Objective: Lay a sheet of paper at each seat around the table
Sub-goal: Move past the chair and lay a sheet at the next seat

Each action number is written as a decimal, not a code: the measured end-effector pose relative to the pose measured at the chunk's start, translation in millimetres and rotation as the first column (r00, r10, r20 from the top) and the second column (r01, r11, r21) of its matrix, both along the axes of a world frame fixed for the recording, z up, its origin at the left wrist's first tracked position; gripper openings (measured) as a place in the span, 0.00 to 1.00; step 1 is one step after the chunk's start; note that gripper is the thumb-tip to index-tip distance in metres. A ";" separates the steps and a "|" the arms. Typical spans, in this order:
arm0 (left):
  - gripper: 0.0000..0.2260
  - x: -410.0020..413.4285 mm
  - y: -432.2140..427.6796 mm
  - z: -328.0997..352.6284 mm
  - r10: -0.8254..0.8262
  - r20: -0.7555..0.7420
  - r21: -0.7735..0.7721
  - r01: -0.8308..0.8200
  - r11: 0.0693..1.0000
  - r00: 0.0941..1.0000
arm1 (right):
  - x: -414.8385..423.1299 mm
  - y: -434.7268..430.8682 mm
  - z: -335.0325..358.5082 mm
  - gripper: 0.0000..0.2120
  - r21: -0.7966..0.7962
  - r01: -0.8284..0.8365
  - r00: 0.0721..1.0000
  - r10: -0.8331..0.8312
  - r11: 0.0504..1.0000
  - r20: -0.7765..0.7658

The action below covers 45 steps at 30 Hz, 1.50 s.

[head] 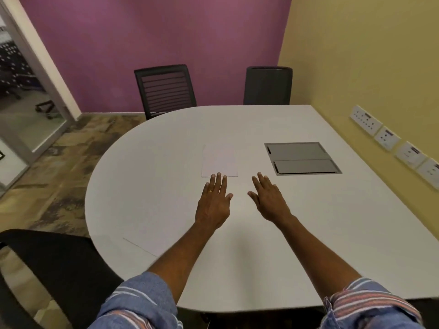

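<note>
A small stack of white paper [219, 160] lies in the middle of the white table [147, 167]. My left hand [215, 203] is stretched flat over the table, its fingertips at the near edge of the stack. To its right, my right hand [269, 200] hovers with fingers spread and holds nothing. Another white sheet [161, 236] lies near the table's front-left edge, partly hidden under my left forearm; only its faint edge shows.
Two black chairs stand at the far side, one on the left [166, 90] and one on the right [268, 85]. A third black chair [47, 262] is at my near left. A grey cable hatch [301, 157] is set in the tabletop. Wall sockets [389, 138] line the yellow wall.
</note>
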State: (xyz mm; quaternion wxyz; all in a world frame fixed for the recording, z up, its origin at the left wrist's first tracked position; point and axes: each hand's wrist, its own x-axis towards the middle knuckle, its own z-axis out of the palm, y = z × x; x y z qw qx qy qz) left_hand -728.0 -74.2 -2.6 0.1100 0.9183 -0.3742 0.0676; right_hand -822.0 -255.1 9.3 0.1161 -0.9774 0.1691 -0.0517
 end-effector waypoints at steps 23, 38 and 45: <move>0.28 131.1 -45.4 -88.0 0.114 -0.149 0.176 -0.087 0.981 0.982 | 142.3 -57.1 -79.3 0.29 0.094 -0.100 0.990 0.108 0.991 -0.086; 0.27 233.5 -118.4 -148.6 0.233 -0.367 0.276 -0.134 0.952 0.901 | 255.0 -134.5 -161.7 0.30 0.140 -0.256 0.943 0.279 0.957 -0.183; 0.27 271.7 -145.7 -173.5 0.258 -0.414 0.292 -0.141 0.946 0.873 | 291.4 -160.8 -191.6 0.31 0.151 -0.342 0.892 0.371 0.927 -0.256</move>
